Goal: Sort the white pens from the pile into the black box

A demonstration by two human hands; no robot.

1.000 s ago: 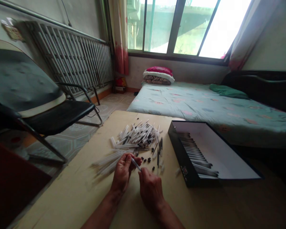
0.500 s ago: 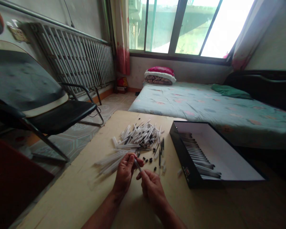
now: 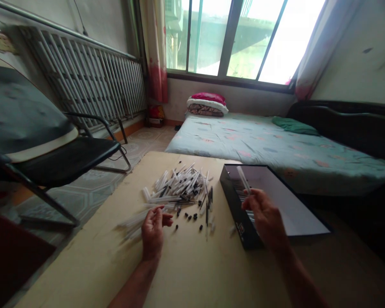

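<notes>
My right hand (image 3: 266, 214) is closed on a pen (image 3: 243, 177), its whitish clear end pointing up and away above the left side of a black box (image 3: 232, 205). Inside that box lies a row of pens (image 3: 250, 215), partly hidden behind my hand. Over the table's middle, my left hand (image 3: 153, 226) has its fingers loosely bent and apart, with nothing visible in them. It is close to a bundle of clear tubes (image 3: 131, 224). Beyond it is a heap of pen parts (image 3: 186, 184), white and black. Small black plugs (image 3: 189, 217) and thin dark refills (image 3: 208, 205) lie scattered between my hands.
The cream table (image 3: 115, 273) ends close to a bed (image 3: 211, 137) with folded bedding (image 3: 207, 105). A black chair (image 3: 93, 149) stands at left on the tiled floor, before a metal rack (image 3: 93, 72). A few small whitish pieces (image 3: 232, 230) lie by the box.
My hands have parted. The right hand has carried the pen rightward over the box, while the left has let go and moved slightly left. The view has shifted a little.
</notes>
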